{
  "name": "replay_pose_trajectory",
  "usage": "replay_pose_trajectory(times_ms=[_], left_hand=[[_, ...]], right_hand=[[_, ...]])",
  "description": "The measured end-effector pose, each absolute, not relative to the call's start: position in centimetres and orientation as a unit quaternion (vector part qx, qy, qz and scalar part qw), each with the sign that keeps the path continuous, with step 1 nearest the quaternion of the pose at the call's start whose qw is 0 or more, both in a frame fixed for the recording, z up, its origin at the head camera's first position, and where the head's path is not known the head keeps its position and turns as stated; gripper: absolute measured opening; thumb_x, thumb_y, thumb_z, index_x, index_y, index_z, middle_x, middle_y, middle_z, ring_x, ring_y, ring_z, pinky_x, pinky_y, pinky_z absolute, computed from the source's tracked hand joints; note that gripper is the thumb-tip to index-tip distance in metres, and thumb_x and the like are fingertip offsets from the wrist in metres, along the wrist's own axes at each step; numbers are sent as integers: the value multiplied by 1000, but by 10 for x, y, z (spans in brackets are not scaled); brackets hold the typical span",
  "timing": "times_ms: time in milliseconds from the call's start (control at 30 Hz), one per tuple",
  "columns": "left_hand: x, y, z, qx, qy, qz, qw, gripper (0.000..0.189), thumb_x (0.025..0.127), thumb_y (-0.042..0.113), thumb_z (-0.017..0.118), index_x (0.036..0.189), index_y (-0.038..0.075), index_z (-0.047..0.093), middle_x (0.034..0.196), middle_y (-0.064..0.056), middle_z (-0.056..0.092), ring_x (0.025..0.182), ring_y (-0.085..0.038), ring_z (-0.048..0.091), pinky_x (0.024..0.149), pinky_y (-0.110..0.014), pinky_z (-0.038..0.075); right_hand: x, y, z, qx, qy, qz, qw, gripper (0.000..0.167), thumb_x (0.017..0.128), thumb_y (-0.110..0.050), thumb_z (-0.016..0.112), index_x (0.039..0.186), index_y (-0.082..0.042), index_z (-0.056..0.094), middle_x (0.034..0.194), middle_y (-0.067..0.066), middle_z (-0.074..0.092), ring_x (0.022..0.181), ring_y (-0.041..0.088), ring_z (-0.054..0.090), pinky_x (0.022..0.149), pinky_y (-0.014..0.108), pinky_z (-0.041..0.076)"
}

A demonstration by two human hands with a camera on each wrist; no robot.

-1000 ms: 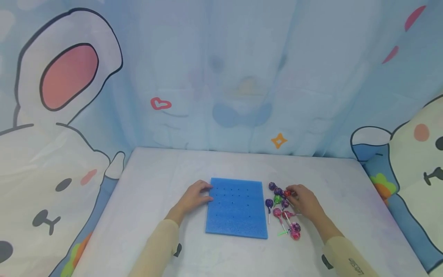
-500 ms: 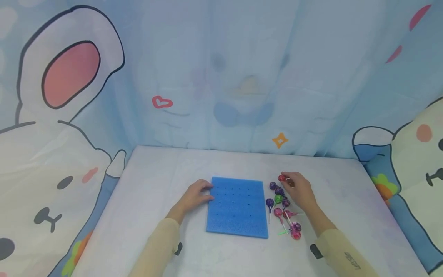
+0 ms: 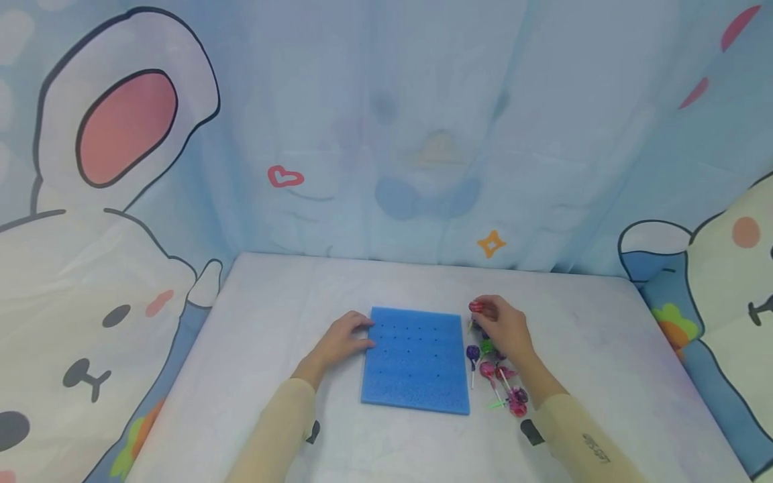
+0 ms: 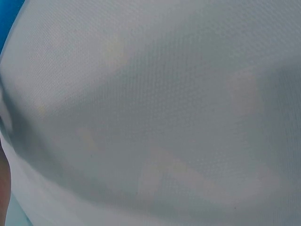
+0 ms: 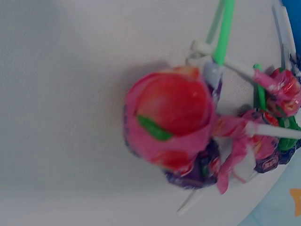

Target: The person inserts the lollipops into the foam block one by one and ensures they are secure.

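Observation:
A blue foam board (image 3: 417, 390) with rows of small holes lies flat on the table. Along its left edge my left hand (image 3: 340, 341) rests, fingertips and thumb touching the side. My right hand (image 3: 507, 330) pinches a red-wrapped lollipop (image 3: 476, 306) by the head, just beyond the board's far right corner. Under and in front of that hand lies a pile of lollipops, among them a purple one (image 3: 473, 352), a green one (image 3: 486, 347) and a pink one (image 3: 486, 369). The right wrist view shows a pink-and-red lollipop (image 5: 169, 117) close up, with several others behind it.
A white cloth (image 3: 290, 288) covers the table. Behind it hangs a light blue curtain (image 3: 326, 127) printed with cartoon animals. In the left wrist view, mostly the white cloth (image 4: 141, 103) shows, with a corner of the blue board (image 4: 7, 19) at upper left.
My right hand has lifted the red lollipop from the pile and carried it away from me and leftward, toward the board's far right corner. The left hand has stayed at the board's edge.

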State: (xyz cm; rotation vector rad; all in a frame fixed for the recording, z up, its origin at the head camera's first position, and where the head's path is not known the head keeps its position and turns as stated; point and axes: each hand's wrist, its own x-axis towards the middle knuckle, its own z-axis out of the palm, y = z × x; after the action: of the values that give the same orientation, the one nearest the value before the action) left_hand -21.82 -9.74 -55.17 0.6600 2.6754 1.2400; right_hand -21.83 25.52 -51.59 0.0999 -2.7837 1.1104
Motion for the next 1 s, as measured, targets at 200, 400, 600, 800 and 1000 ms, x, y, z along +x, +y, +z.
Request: replay_pose_trajectory(times_ms=[200, 400, 600, 800, 1000], left_hand=[[-217, -98, -550, 214, 883, 414, 62, 41, 88, 18, 73, 126, 5, 62, 123, -8, 60, 120, -24, 55, 106, -39, 44], [-217, -98, -550, 215, 883, 414, 61, 41, 89, 19, 73, 126, 5, 62, 123, -8, 60, 120, -24, 55, 106, -40, 44], [-218, -98, -551, 220, 880, 416, 58, 41, 88, 18, 74, 125, 4, 62, 122, -8, 60, 120, -24, 55, 106, -40, 44], [-220, -99, -553, 224, 883, 409, 57, 42, 88, 20, 74, 125, 5, 62, 122, -8, 60, 119, -24, 55, 106, -39, 45], [-220, -99, -553, 226, 881, 411, 54, 42, 88, 20, 74, 125, 4, 62, 122, -9, 60, 119, -24, 56, 106, -39, 45]], right_hand=[[-220, 239, -512, 42, -915, 386, 106, 32, 92, -8, 68, 122, -1, 60, 116, 18, 68, 108, 32, 66, 89, 41, 55], [-223, 216, -510, 46, -903, 406, 131, 29, 91, -8, 70, 118, -1, 63, 112, 19, 70, 104, 31, 68, 85, 39, 57], [-224, 188, -509, 54, -892, 429, 132, 28, 91, -11, 70, 117, -4, 63, 113, 16, 70, 104, 28, 68, 84, 36, 57], [-224, 162, -513, 62, -876, 460, 129, 28, 90, -10, 71, 116, -4, 64, 112, 15, 71, 104, 27, 68, 85, 35, 57], [-225, 142, -517, 55, -860, 492, 121, 26, 89, -10, 72, 115, -6, 66, 112, 13, 71, 104, 23, 69, 83, 29, 58]])
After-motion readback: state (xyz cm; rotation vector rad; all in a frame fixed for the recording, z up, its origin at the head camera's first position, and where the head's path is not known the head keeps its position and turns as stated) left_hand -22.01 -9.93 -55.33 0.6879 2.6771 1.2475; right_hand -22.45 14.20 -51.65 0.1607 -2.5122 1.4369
